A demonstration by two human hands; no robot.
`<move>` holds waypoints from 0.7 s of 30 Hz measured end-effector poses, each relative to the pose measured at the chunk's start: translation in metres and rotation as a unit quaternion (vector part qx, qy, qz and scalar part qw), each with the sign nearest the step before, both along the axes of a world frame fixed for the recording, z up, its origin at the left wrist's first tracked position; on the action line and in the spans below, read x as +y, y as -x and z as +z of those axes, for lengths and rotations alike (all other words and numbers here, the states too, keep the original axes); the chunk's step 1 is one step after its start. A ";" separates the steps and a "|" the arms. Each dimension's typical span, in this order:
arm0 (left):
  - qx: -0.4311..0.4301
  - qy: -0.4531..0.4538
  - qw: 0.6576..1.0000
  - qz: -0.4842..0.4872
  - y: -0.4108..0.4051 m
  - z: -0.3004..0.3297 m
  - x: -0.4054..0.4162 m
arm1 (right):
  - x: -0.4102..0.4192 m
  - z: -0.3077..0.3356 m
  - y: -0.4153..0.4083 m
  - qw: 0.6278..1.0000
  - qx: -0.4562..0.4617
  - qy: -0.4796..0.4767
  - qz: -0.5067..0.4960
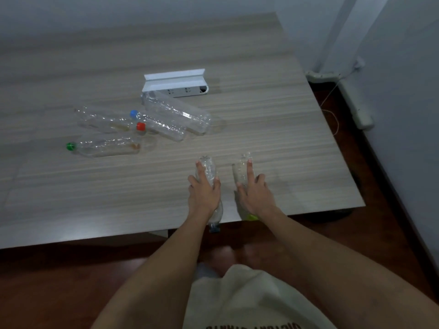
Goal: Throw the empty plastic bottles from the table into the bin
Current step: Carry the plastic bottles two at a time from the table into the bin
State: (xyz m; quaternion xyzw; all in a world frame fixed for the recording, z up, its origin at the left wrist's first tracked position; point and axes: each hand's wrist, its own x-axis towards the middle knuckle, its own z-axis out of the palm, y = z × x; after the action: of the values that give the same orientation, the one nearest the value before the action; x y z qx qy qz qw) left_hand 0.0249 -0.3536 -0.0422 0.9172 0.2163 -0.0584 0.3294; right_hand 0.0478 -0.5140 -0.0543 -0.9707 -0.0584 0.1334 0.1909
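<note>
My left hand (204, 191) grips a clear plastic bottle with a blue cap (210, 167) near the table's front edge, cap end toward me. My right hand (254, 193) grips a second clear bottle with a yellow-green cap (241, 170), index finger stretched along it. Further back on the wooden table (297, 162) lie several empty clear bottles: a large one (177, 112), a blue-capped one (158, 125), a red-capped one (107, 121) and a green-capped one (105, 146). No bin is in view.
A white power strip with a white box on it (175, 83) sits behind the bottles. Another power strip and cables (323, 76) lie on the dark red floor at the right, by the wall. The table's front edge is just under my wrists.
</note>
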 end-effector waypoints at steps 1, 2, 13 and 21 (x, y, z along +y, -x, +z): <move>0.000 0.001 1.000 -0.001 -0.001 0.000 -0.012 | -0.013 0.000 -0.002 1.000 -0.001 0.003 0.001; -0.001 0.001 1.000 -0.004 -0.003 0.000 -0.023 | -0.025 0.001 -0.005 1.000 -0.002 0.005 -0.001; -0.005 0.016 0.999 -0.030 -0.055 -0.010 -0.105 | -0.102 -0.008 -0.059 1.000 -0.012 0.010 -0.018; 0.009 0.030 0.999 -0.033 -0.126 -0.012 -0.155 | -0.143 -0.007 -0.114 0.999 0.006 -0.001 -0.040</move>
State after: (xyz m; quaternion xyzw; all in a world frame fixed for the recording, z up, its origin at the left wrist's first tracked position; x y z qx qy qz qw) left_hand 0.1510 -0.5090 -0.0537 0.9132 0.1869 -0.0842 0.3523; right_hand 0.1623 -0.6567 -0.0609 -0.9712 -0.0183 0.1318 0.1975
